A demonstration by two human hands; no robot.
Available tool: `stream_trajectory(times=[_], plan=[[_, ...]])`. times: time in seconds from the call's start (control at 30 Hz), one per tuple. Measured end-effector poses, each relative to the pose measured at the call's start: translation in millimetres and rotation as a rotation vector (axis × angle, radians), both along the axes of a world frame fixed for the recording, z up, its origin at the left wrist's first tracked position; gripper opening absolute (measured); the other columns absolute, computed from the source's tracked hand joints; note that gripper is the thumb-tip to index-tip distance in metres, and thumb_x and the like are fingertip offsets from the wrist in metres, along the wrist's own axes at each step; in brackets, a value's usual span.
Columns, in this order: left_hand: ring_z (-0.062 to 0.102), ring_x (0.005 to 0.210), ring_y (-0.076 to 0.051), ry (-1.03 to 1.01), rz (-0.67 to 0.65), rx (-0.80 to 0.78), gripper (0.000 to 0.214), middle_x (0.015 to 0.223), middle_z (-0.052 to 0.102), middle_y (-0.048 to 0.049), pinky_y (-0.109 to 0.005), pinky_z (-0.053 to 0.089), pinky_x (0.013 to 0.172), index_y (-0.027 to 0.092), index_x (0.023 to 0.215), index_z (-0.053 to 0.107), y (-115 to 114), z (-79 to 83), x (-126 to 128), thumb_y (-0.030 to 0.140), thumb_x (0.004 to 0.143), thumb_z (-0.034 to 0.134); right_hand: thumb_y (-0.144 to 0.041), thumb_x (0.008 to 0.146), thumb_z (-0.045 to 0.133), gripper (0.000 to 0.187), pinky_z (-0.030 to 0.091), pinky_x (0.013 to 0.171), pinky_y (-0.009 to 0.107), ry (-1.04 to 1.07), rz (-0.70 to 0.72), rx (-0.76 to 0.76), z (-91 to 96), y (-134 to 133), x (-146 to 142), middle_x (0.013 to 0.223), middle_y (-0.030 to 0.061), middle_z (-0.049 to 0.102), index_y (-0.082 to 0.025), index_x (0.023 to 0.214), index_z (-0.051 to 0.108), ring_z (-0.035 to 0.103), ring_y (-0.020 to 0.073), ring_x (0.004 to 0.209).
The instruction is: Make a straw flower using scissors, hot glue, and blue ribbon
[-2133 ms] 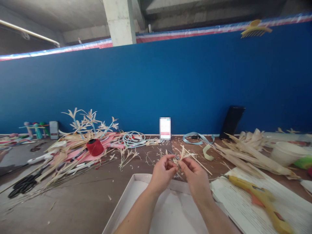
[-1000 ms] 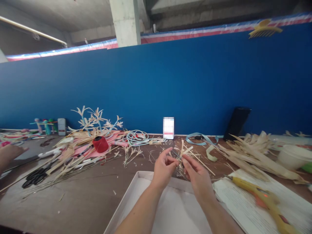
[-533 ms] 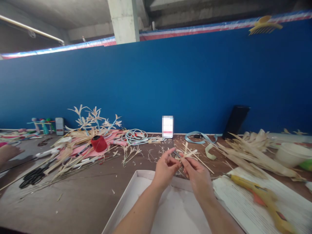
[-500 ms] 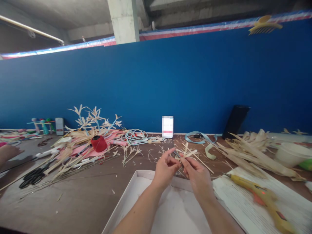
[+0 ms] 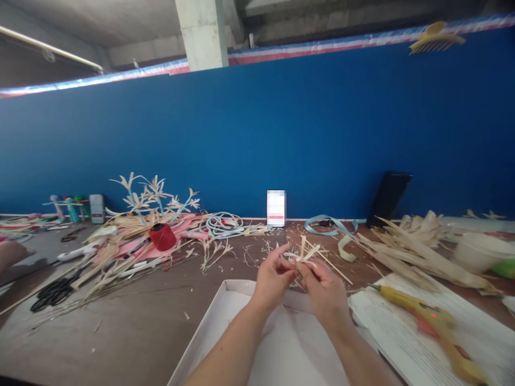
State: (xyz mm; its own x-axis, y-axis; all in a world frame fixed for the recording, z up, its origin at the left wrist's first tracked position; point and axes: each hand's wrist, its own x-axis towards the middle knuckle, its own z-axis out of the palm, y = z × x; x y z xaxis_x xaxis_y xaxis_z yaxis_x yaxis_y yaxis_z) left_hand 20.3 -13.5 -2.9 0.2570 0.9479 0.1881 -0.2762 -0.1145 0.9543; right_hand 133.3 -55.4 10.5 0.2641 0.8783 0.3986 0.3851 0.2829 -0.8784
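Above the far edge of a shallow white box [image 5: 209, 321], my left hand [image 5: 274, 277] and my right hand [image 5: 326, 289] meet at the fingertips. Both pinch the base of a small flower [image 5: 303, 249] made of pale husk strips, whose narrow petals spread up and outward. Its stem end is hidden behind my fingers. Loose pale sticks [image 5: 330, 261] and small scraps lie on the table just beyond my hands.
At right, a yellow glue gun [image 5: 430, 316] rests on printed paper [image 5: 386, 327], near dried husks [image 5: 422, 241] and a white cup [image 5: 480, 252]. Leftward are black scissors [image 5: 56, 292], a red thread spool [image 5: 162, 236] and finished husk flowers [image 5: 139, 199]. Another person's hand [image 5: 12, 254] shows far left.
My right hand's fingers have turned slightly around the flower's base, and its petals show more openly now. My left hand stays nearly in place.
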Motion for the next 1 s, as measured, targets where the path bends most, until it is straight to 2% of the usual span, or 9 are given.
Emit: stream_trajectory(times=[0.23, 0.4, 0.5, 0.57, 0.67, 0.8, 0.9, 1.0], plan=[[0.052, 0.059, -0.008, 0.001, -0.001, 0.002, 0.062, 0.065, 0.059, 0.0024, -0.019, 0.04, 0.057, 0.017, 0.122, 0.047, 0.1, -0.7, -0.5, 0.015, 0.063, 0.068, -0.041, 0.081, 0.05, 0.027, 0.038, 0.056, 0.023, -0.018, 0.002, -0.006, 1.1, -1.9, -0.4, 0.073, 0.0021, 0.059, -0.019, 0.078, 0.066, 0.05, 0.013, 0.06], [0.053, 0.062, -0.009, -0.01, 0.024, 0.003, 0.061, 0.066, 0.059, 0.0016, -0.021, 0.042, 0.061, 0.017, 0.121, 0.048, 2.0, -3.0, -0.1, 0.016, 0.064, 0.068, -0.045, 0.076, 0.055, 0.035, 0.042, 0.059, 0.025, 0.145, 0.044, -0.103, -2.2, -0.1, -3.0, 0.081, 0.0041, 0.066, -0.019, 0.097, 0.066, 0.056, 0.0151, 0.064], [0.055, 0.063, -0.011, 0.005, 0.057, 0.003, 0.061, 0.068, 0.062, 0.0004, -0.022, 0.043, 0.063, 0.016, 0.122, 0.047, 1.4, -1.3, -0.3, 0.016, 0.064, 0.067, -0.044, 0.072, 0.059, 0.053, 0.045, 0.06, 0.027, 0.279, 0.05, -0.094, -6.0, 2.2, -5.0, 0.093, 0.0069, 0.066, -0.019, 0.119, 0.053, 0.058, 0.015, 0.065], [0.055, 0.065, -0.011, 0.027, 0.08, 0.014, 0.061, 0.07, 0.063, -0.0001, -0.022, 0.044, 0.064, 0.016, 0.122, 0.046, 0.4, 1.1, -0.9, 0.016, 0.064, 0.066, -0.043, 0.07, 0.062, 0.061, 0.046, 0.06, 0.028, 0.286, 0.013, -0.097, -7.3, 3.6, -4.8, 0.099, 0.0077, 0.065, -0.02, 0.124, 0.047, 0.058, 0.0144, 0.064], [0.057, 0.068, -0.012, 0.058, 0.102, 0.026, 0.062, 0.072, 0.063, -0.0005, -0.022, 0.044, 0.066, 0.017, 0.123, 0.045, -0.9, 4.2, -1.5, 0.016, 0.065, 0.066, -0.045, 0.068, 0.063, 0.05, 0.045, 0.059, 0.028, 0.23, -0.033, -0.132, -6.8, 5.1, -2.3, 0.099, 0.0086, 0.065, -0.019, 0.111, 0.056, 0.058, 0.0162, 0.065], [0.056, 0.067, -0.011, 0.066, 0.106, 0.036, 0.063, 0.071, 0.061, 0.0001, -0.022, 0.043, 0.066, 0.016, 0.124, 0.044, -1.1, 4.2, -1.1, 0.017, 0.066, 0.066, -0.047, 0.069, 0.061, 0.036, 0.044, 0.059, 0.029, 0.121, -0.058, -0.18, -3.8, 4.7, 0.8, 0.077, 0.005, 0.067, -0.018, 0.091, 0.065, 0.057, 0.0173, 0.062], [0.054, 0.064, -0.01, 0.055, 0.048, 0.011, 0.068, 0.071, 0.06, 0.0005, -0.021, 0.042, 0.063, 0.017, 0.128, 0.038, -0.4, 2.8, -1.9, 0.018, 0.066, 0.066, -0.047, 0.069, 0.06, 0.032, 0.043, 0.058, 0.028, 0.098, -0.059, -0.183, -3.2, 4.1, 1.5, 0.07, 0.0029, 0.066, -0.019, 0.085, 0.067, 0.057, 0.0169, 0.061], [0.056, 0.072, -0.012, 0.091, 0.001, 0.018, 0.078, 0.084, 0.062, -0.0034, -0.022, 0.043, 0.064, 0.019, 0.132, 0.033, 0.8, 3.8, -5.3, 0.018, 0.063, 0.07, -0.048, 0.07, 0.059, 0.033, 0.041, 0.053, 0.027, 0.174, -0.03, -0.193, -5.0, 5.4, 2.0, 0.061, 0.0014, 0.063, -0.019, 0.084, 0.066, 0.056, 0.0163, 0.056]])
